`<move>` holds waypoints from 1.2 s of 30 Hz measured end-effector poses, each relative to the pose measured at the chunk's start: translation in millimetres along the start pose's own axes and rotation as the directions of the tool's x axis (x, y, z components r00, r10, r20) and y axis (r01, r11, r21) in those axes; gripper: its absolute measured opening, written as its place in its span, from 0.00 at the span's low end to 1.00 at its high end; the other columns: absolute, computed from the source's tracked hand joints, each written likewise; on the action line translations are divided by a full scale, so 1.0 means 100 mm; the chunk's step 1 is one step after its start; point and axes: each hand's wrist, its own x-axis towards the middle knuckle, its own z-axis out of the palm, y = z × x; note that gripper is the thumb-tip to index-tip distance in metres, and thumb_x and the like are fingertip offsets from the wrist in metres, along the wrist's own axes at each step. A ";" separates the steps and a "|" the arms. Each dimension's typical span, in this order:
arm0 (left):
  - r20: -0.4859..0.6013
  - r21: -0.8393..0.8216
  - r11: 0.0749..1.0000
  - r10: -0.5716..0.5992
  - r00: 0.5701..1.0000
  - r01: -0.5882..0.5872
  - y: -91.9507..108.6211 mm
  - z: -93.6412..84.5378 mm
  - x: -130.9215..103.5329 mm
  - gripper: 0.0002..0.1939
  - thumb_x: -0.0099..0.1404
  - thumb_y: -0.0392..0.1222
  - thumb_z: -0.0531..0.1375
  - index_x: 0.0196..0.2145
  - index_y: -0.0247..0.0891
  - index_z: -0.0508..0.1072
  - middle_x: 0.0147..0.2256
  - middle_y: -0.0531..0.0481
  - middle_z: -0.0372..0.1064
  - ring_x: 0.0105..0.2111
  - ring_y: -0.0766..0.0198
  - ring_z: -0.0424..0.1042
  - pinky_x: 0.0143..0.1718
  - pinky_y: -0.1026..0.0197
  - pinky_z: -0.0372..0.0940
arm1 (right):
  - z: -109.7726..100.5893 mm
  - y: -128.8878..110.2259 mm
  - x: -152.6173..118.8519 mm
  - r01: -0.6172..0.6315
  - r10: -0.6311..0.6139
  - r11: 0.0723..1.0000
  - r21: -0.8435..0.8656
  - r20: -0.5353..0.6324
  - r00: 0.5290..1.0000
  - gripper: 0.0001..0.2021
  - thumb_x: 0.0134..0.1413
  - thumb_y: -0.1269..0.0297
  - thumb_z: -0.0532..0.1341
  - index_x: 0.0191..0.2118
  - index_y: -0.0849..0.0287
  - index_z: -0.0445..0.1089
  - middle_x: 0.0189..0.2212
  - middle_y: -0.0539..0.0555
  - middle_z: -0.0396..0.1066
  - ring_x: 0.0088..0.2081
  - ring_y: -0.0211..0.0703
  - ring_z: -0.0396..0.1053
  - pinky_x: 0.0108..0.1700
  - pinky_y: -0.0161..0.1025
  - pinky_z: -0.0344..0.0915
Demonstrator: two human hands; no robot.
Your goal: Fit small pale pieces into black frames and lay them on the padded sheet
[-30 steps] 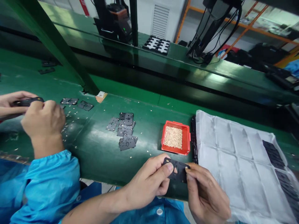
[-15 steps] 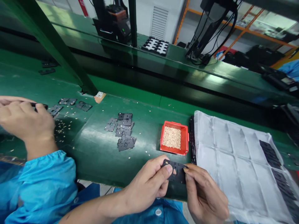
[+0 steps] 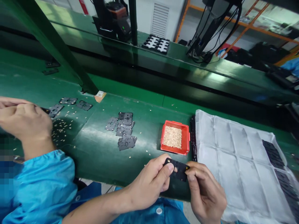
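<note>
My left hand [image 3: 149, 180] grips a flat black plastic plate [image 3: 181, 175] by its left end, the thumb pressed on top. The plate has cut-outs and a small pale pad at its upper left corner. My right hand [image 3: 206, 189] is closed at the plate's right end, thumb and fingertips pinched on the edge beside a small yellowish spot. Whether a small piece lies between those fingertips is hidden. Just beyond the hands stands a red bin [image 3: 187, 137] holding many tiny beige pieces [image 3: 172, 137]. Similar black plates [image 3: 126, 143] lie in a loose pile to the left.
At right lies a white compartment tray [image 3: 231, 161] with black parts [image 3: 272, 152] along its far side. A co-worker's hand [image 3: 29, 123] holds a dark part at left, near scattered beige bits [image 3: 62, 127]. A green post [image 3: 58, 53] rises from the bench.
Yellowish spot at the plate's right end now shows beside my right fingertips, which have shifted slightly. My left hand keeps its grip. The co-worker's hand has moved a little left.
</note>
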 end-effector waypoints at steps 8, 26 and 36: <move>-0.061 0.300 0.938 0.201 0.978 -0.174 0.07 -0.14 0.06 0.14 0.81 0.45 0.47 0.38 0.39 0.64 0.26 0.57 0.59 0.25 0.68 0.59 0.32 0.62 0.56 | 0.17 0.04 0.00 -0.402 0.404 0.852 0.335 0.067 0.912 0.08 0.69 0.65 0.66 0.50 0.53 0.69 0.29 0.51 0.79 0.26 0.41 0.80 0.30 0.34 0.79; -0.197 0.353 0.883 0.392 0.899 -0.308 -0.09 -0.14 0.14 0.15 0.77 0.36 0.46 0.30 0.40 0.57 0.25 0.58 0.55 0.25 0.67 0.56 0.32 0.62 0.53 | 0.41 -0.04 -0.14 -0.257 0.288 0.923 0.288 -0.071 0.955 0.08 0.66 0.68 0.68 0.47 0.55 0.70 0.26 0.48 0.78 0.25 0.39 0.80 0.33 0.31 0.80; -0.120 0.390 0.881 0.338 0.934 -0.268 -0.05 -0.14 0.12 0.10 0.74 0.34 0.48 0.33 0.40 0.61 0.26 0.57 0.60 0.25 0.67 0.59 0.33 0.62 0.57 | 0.35 -0.05 -0.10 -0.335 0.369 0.885 0.323 -0.049 0.928 0.10 0.68 0.66 0.67 0.51 0.55 0.69 0.26 0.48 0.79 0.25 0.39 0.79 0.31 0.33 0.79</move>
